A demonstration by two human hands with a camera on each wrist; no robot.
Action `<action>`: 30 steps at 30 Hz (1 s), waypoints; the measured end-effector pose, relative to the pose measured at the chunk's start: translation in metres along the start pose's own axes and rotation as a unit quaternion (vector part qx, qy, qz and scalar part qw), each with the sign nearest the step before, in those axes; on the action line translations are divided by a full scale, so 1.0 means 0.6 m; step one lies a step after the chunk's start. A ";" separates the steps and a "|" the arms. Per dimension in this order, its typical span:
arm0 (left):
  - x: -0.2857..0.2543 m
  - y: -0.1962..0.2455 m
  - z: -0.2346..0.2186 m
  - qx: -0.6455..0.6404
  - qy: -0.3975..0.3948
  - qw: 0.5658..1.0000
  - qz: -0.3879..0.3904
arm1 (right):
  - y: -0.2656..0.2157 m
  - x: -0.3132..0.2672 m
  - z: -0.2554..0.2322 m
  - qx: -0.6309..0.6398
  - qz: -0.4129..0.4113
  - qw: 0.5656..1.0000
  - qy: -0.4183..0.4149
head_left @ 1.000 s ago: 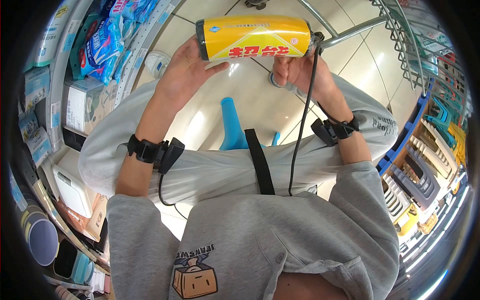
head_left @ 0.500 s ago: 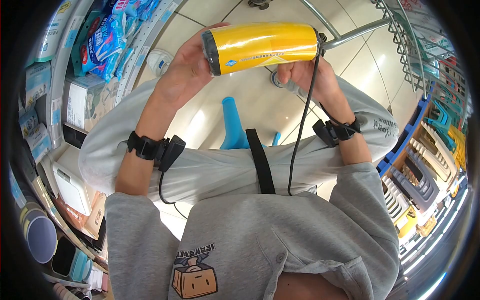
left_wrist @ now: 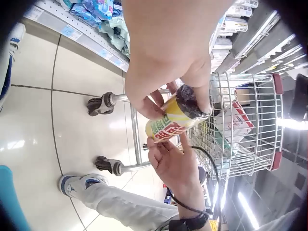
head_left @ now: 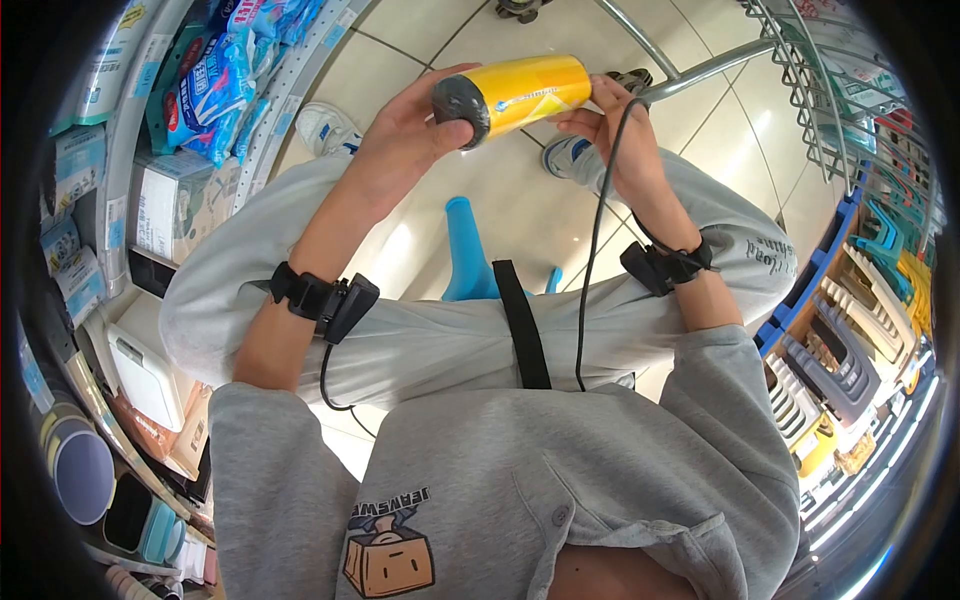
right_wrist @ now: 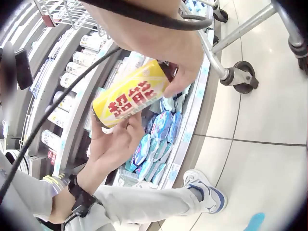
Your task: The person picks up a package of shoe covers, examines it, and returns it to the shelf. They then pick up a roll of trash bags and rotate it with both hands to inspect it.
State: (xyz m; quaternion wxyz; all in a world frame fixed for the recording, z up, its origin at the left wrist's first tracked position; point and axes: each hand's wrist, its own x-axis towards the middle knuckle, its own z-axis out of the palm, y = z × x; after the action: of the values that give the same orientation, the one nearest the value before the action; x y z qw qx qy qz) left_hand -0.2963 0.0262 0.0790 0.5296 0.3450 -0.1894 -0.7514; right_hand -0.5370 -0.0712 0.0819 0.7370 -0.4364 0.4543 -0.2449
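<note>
A yellow-labelled roll (head_left: 540, 88) with black ends and glossy clear wrap is held up between both hands in the head view. My left hand (head_left: 405, 140) grips its near black end, with the thumb on the end face and the fingers behind. At the far end, my right hand (head_left: 625, 140) pinches the roll with thumb and fingers. Red printing faces the right wrist view, where the roll (right_wrist: 130, 96) tilts. The left wrist view shows the black end of the roll (left_wrist: 187, 98) under the left hand (left_wrist: 163, 62).
A wire shopping cart (left_wrist: 248, 125) on casters stands ahead. Shelves at the left carry blue packets (head_left: 210, 95) and boxes (head_left: 175, 205). Plastic stools (head_left: 835, 350) are stacked at the right. Blue plastic (head_left: 463, 245) shows between the legs. A black cable (head_left: 592, 260) hangs from the right wrist.
The roll has turned about its length, so the red characters have left the head view. Its left end has swung toward the camera, and the left hand has shifted right.
</note>
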 end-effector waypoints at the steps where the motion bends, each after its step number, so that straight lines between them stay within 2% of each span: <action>1: 0.002 -0.002 -0.002 0.054 0.013 0.998 0.015 | -0.005 0.000 0.007 0.048 0.025 0.998 0.014; 5: -0.001 0.008 0.013 0.182 0.047 0.982 0.026 | 0.013 0.003 0.016 0.030 -0.010 0.999 -0.010; 7: -0.012 0.004 0.021 0.184 0.040 0.982 0.019 | 0.011 -0.025 0.029 -0.111 -0.087 0.989 -0.052; 14: -0.016 0.012 0.029 0.162 0.010 0.986 -0.032 | 0.004 -0.028 0.035 -0.181 -0.126 0.974 -0.054; 16: -0.015 0.007 0.028 0.164 0.007 0.986 -0.023 | 0.001 -0.028 0.034 -0.234 -0.151 0.958 -0.067; 19: -0.013 -0.002 0.023 0.182 -0.003 0.983 0.004 | 0.002 -0.028 0.031 -0.248 -0.171 0.950 -0.083; 21: -0.013 -0.003 0.025 0.197 -0.011 0.980 0.022 | -0.012 -0.033 0.032 -0.282 -0.178 0.939 -0.087; 23: -0.017 0.004 0.032 0.179 -0.005 0.984 -0.020 | -0.016 -0.034 0.031 -0.316 -0.187 0.925 -0.093; 26: -0.010 0.005 0.030 0.200 -0.001 0.980 -0.026 | -0.014 -0.019 0.024 -0.311 -0.195 0.922 -0.125; 28: -0.012 0.002 0.028 0.201 -0.004 0.979 -0.031 | -0.012 -0.017 0.025 -0.290 -0.161 0.929 -0.163; 30: -0.013 -0.001 0.026 0.203 -0.008 0.978 -0.036 | -0.016 -0.020 0.030 -0.295 -0.152 0.929 -0.164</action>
State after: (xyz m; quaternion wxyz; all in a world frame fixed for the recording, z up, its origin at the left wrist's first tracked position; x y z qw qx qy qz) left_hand -0.3065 0.0324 0.0920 0.4197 0.4457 -0.3301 -0.7185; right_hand -0.5264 -0.0594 0.0992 0.5929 -0.7322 0.3073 -0.1338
